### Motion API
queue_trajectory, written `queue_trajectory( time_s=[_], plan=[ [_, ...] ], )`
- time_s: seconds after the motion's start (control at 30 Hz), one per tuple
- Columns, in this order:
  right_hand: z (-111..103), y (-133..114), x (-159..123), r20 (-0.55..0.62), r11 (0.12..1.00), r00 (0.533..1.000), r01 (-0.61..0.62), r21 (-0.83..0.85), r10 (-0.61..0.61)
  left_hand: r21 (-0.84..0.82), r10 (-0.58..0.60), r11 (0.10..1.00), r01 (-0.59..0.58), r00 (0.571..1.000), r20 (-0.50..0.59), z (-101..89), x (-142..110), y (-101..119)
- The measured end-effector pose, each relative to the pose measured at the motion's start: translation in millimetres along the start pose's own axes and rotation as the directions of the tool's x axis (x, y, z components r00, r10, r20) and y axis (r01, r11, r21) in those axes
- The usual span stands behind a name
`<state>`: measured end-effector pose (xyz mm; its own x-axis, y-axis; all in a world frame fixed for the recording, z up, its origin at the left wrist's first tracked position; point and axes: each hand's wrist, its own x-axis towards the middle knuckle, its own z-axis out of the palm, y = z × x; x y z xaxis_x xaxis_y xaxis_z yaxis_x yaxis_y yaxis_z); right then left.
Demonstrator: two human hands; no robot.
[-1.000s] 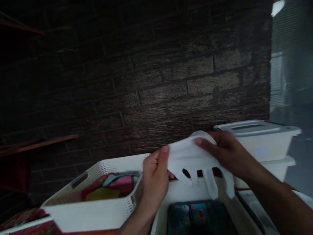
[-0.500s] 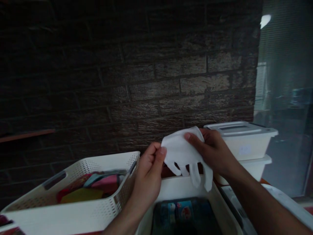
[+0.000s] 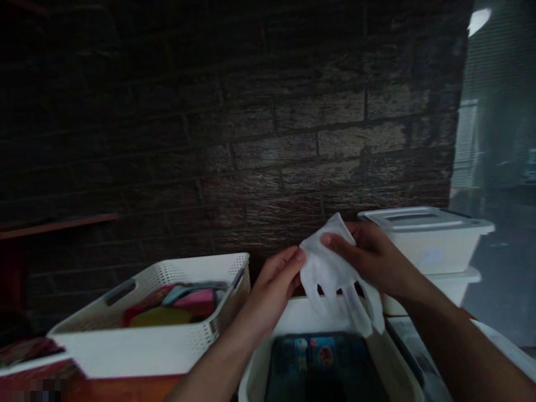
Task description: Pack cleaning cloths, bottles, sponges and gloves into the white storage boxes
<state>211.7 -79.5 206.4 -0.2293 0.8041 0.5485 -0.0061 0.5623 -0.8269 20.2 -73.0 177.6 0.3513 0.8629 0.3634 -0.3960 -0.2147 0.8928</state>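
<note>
The white glove (image 3: 329, 273), spread flatter between the hands a second ago, now sags in folds, so it is held less taut; it hangs above the rear of the open bin (image 3: 288, 318); the left hand (image 3: 274, 282) pinches one edge in its fingers, the right hand (image 3: 372, 259) another; a dark package (image 3: 293, 371) lies in the bin; a basket (image 3: 138, 352) of cloths (image 3: 201, 301) stands left of the bin, stacked boxes (image 3: 444, 240) behind it, rightward; the glove screens part of the bin's rear wall.

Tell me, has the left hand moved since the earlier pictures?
Yes. The left hand has moved right, nearer the lidded white box and closer to the right hand.
</note>
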Motion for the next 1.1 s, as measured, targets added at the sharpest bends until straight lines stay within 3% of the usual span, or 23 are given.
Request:
queue_trajectory(
  time_s=[0.17,0.3,0.37,0.43,0.5,0.6,0.67,0.73,0.8,0.87,0.93,1.1],
  plan=[
    [8.1,3.4,-1.3,0.053,1.000,0.999,-0.009,-0.014,0.010,-0.106,0.093,0.988,-0.113,0.980,-0.174,0.2,7.5,-3.7],
    [3.7,-0.2,0.5,-0.131,1.000,0.991,-0.003,-0.012,0.002,-0.152,0.275,0.936,-0.317,0.929,-0.246,-1.7,11.5,-4.7],
    [2.8,-1.8,1.6,-0.166,1.000,0.986,0.002,0.000,-0.002,-0.147,0.302,0.928,-0.344,0.921,-0.248,-2.0,10.6,-2.2],
    [4.3,-2.4,1.6,-0.117,1.000,0.993,0.002,0.008,-0.001,-0.154,0.223,0.955,-0.252,0.957,-0.184,-2.7,8.5,2.2],
    [7.4,-1.6,-0.1,-0.016,1.000,1.000,0.009,0.014,-0.009,-0.208,0.046,0.977,-0.054,0.998,-0.043,-3.8,6.7,7.3],
    [12.3,1.6,-4.7,0.148,1.000,0.989,0.014,0.010,-0.015,-0.301,-0.150,0.936,0.183,0.980,0.130,-5.3,5.8,13.3],
    [14.6,4.8,-7.5,0.224,0.999,0.975,-0.019,0.026,0.013,-0.337,-0.180,0.917,0.215,0.975,0.131,-4.8,5.7,14.5],
    [16.1,8.0,-8.8,0.262,0.997,0.964,-0.062,0.041,0.049,-0.335,-0.192,0.921,0.200,0.980,0.057,-2.1,4.8,13.6],
    [16.9,9.9,-8.6,0.263,0.997,0.962,-0.080,0.006,0.075,-0.288,-0.148,0.950,0.117,0.985,-0.087,2.1,2.9,12.0],
    [17.1,9.4,-7.6,0.249,0.995,0.965,-0.071,-0.076,0.088,-0.208,-0.013,0.977,-0.042,0.966,-0.259,6.1,0.5,11.7],
    [16.7,6.7,-6.9,0.228,0.987,0.967,-0.079,-0.141,0.110,-0.133,0.120,0.974,-0.182,0.919,-0.374,7.3,-1.3,13.7],
    [11.8,4.9,-6.3,0.154,0.983,0.978,-0.123,-0.138,0.144,-0.044,0.272,0.946,-0.320,0.864,-0.422,-1.8,1.0,22.3]
  ],
)
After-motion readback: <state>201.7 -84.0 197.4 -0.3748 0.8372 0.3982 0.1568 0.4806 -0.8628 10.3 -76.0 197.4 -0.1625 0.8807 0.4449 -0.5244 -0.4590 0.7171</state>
